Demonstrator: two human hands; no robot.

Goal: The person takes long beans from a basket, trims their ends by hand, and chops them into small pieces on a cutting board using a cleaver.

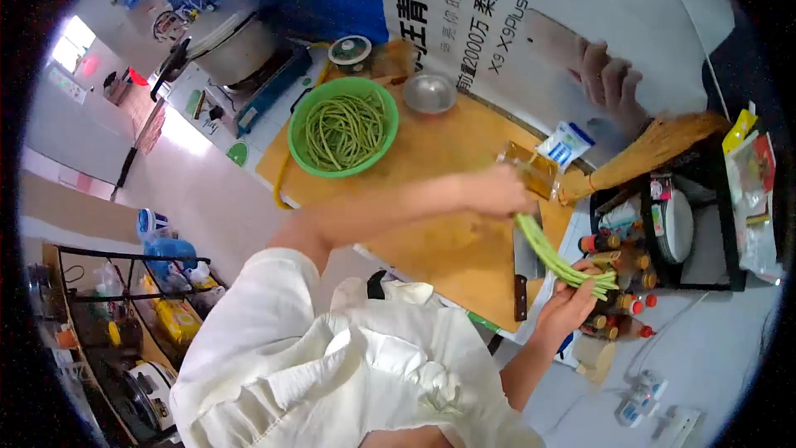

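Observation:
A bunch of long green beans (pixel 547 255) stretches between my two hands, above the right end of the wooden board (pixel 431 174). My right hand (pixel 568 307) is closed around the lower part, and the bean ends stick out past its fingers. At the upper end, my left hand (pixel 500 191) is closed and a little blurred, its fingers mostly hidden. Beneath the beans lies a cleaver (pixel 521 297), dark handle towards me and its blade partly covered. More long beans (pixel 344 129) lie coiled in a green basin (pixel 296 145) at the board's far left.
A metal bowl (pixel 430 93) and a lidded dish (pixel 350 51) stand at the back. A large pot (pixel 236 50) sits on a stove to the left. Sauce bottles (pixel 634 261), a straw brush (pixel 655 153) and a black rack (pixel 705 282) crowd the right side.

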